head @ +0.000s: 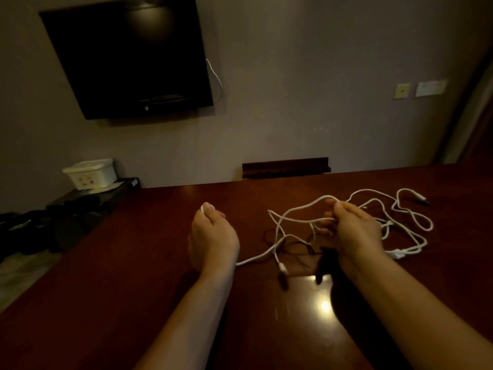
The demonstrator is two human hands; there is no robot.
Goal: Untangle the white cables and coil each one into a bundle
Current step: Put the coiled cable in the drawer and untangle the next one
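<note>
Head view: a tangle of white cables (373,220) is spread on a dark red-brown table (133,263), right of centre. A raised strand is pinched by the right hand (352,231), fingers curled. A white cable end is pinched at the fingertips of the left hand (213,236). A dark television (128,57) is mounted on the wall.

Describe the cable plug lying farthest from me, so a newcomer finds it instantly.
Start at the dark red wooden table and find the white cable tangle by the right hand. Follow its far right loop to the plug: alone near the table's back edge, beyond every other strand.
</note>
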